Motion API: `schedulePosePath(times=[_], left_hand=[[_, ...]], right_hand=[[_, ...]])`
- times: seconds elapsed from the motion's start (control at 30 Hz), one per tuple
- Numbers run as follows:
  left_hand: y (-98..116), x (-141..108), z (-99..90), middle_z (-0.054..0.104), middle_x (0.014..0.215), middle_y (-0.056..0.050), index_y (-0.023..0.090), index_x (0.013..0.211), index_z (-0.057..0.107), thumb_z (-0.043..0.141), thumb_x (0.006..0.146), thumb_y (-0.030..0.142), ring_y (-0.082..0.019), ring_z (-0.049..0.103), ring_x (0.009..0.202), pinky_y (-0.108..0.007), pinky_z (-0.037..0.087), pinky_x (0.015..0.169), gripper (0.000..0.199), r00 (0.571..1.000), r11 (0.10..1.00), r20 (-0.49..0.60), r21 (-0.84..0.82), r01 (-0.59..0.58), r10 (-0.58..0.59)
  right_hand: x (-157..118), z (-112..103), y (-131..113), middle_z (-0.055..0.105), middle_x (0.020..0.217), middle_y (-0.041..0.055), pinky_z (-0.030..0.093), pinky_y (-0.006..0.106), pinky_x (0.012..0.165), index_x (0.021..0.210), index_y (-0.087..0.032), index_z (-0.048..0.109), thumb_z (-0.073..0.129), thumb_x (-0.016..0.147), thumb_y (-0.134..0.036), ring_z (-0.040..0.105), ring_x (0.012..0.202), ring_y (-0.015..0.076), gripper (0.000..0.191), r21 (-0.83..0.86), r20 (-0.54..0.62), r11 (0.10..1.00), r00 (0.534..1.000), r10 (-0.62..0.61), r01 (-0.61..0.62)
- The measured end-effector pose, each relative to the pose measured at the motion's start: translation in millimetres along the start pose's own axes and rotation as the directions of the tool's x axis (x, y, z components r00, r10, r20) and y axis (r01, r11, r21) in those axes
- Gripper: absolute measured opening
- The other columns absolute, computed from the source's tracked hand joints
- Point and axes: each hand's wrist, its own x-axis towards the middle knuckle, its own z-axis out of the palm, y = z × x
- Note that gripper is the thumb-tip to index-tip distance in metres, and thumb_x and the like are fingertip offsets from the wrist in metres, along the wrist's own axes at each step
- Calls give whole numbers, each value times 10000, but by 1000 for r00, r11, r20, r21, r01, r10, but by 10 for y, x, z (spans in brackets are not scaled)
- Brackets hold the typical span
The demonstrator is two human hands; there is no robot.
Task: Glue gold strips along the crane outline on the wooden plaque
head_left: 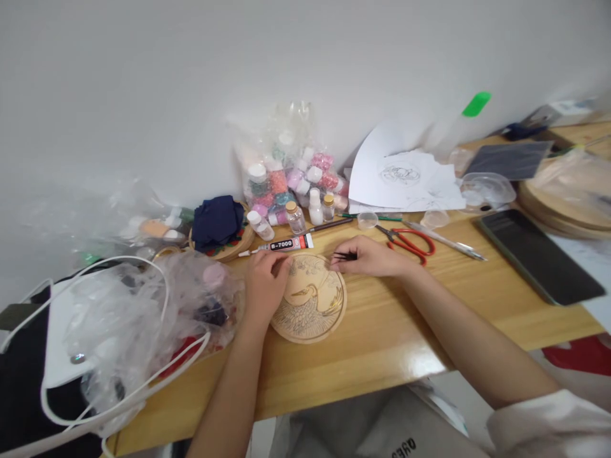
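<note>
A round wooden disc (310,318) with an engraved crane lies flat on the table, and part of the wing at its right is gold. My left hand (267,283) is at the disc's upper left edge, fingers curled and gripping it there. Over the upper right rim is my right hand (370,256), closed around dark tweezers (345,256) whose tips point left. Just beyond my left hand lies a B-7000 glue tube (286,244). Red-handled scissors (410,245) lie beyond my right forearm.
Bags of colourful jars (277,181) and small bottles (294,217) stand by the wall. Plastic bags (124,324) and a white cord (167,375) crowd the left. Drawn paper sheets (405,181), a pen (449,242) and a phone (539,254) lie to the right.
</note>
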Motion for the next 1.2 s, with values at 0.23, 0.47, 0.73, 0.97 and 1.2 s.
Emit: schedulePosePath(times=[0.23, 0.47, 0.73, 0.97, 1.2], left_hand=[[7, -9, 0, 639, 861, -48, 189, 835, 673, 578, 820, 284, -214, 589, 879, -378, 473, 828, 135, 1000, 1000, 8, -7, -7, 7], [-4, -5, 8, 640, 875, -55, 180, 848, 674, 577, 816, 270, -223, 588, 883, -386, 471, 826, 136, 1000, 1000, 21, -8, -21, 21], [0, -11, 9, 635, 873, -51, 186, 850, 669, 577, 816, 268, -223, 584, 889, -383, 472, 826, 127, 999, 1000, 30, 3, -18, 18], [6, -12, 5, 634, 876, -49, 191, 853, 668, 577, 818, 268, -222, 585, 890, -380, 472, 819, 124, 999, 1000, 38, 13, -14, 14], [9, -8, 3, 637, 866, -52, 182, 855, 669, 576, 817, 249, -223, 586, 872, -380, 469, 810, 121, 999, 999, 37, 27, -41, 40]], right_hand=[[4, -27, 4, 703, 764, 37, 470, 259, 675, 782, -116, 692, 641, 759, -373, 597, 690, 140, 262, 8, 46, 1000, 999, 21, -21], [4, -34, 4, 683, 735, 28, 460, 249, 657, 768, -116, 679, 633, 761, -363, 589, 674, 135, 252, -3, 56, 1000, 998, 28, -28], [12, -34, 11, 679, 739, 32, 457, 251, 647, 759, -119, 672, 619, 764, -382, 586, 675, 138, 269, -26, 48, 999, 998, 28, -27], [13, -26, 22, 678, 736, 30, 460, 257, 646, 762, -123, 673, 611, 760, -388, 581, 668, 140, 272, -36, 41, 999, 999, 31, -29], [13, -6, 18, 675, 728, 24, 452, 253, 648, 753, -131, 664, 610, 749, -368, 578, 661, 135, 243, -1, 21, 1000, 999, 31, -31]])
